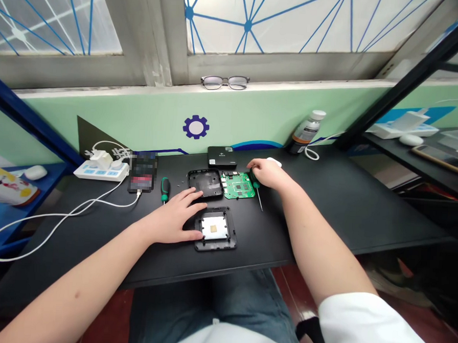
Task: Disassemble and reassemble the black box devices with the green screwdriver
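My left hand (176, 217) lies palm down with spread fingers. Its thumb and fingertips reach the left edge of a black plastic cover (231, 233) that carries a silvery metal plate (215, 227). Beyond it is a hollow black casing (205, 183); a green circuit board (239, 186) sits directly to its right. My right hand (266, 172) is at the board's right side, fingers curled over the dark green handle of a screwdriver (256, 185). The screwdriver's thin shaft points towards the desk's front. The fingertips are partly hidden.
Left of the casing are a second green-and-black screwdriver (165, 189) and tiny screws (180, 184). A charging phone (142, 174), a power strip (101, 170) and a white cable stand further left. A black box (222, 157) and a bottle (306, 132) are at the back.
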{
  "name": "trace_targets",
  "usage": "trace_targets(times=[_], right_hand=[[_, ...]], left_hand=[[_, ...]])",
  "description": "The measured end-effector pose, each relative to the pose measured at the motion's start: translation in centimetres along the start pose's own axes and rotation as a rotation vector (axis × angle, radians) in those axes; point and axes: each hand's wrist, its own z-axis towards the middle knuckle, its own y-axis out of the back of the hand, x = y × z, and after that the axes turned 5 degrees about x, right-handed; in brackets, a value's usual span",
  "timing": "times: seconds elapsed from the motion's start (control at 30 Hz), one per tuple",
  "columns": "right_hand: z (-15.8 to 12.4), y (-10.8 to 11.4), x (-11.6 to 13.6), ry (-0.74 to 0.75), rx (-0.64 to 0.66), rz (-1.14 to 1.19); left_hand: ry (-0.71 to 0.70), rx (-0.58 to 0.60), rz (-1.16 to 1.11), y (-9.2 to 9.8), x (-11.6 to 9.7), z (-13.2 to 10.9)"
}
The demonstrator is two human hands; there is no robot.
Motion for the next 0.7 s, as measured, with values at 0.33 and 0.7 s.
trace_targets(times=[0.33, 0.7], right_hand=[[-0.9, 0.1, 0.8, -0.003, -0.065, 0.097], [-6.8, -2.5, 9.9, 0.720, -0.534, 0.922]], left_hand=[[-0.069, -0.053, 0.080, 0.2, -0.8, -0.1], [-0.138, -0.130, 0.071, -0.5, -1.4, 0.4]])
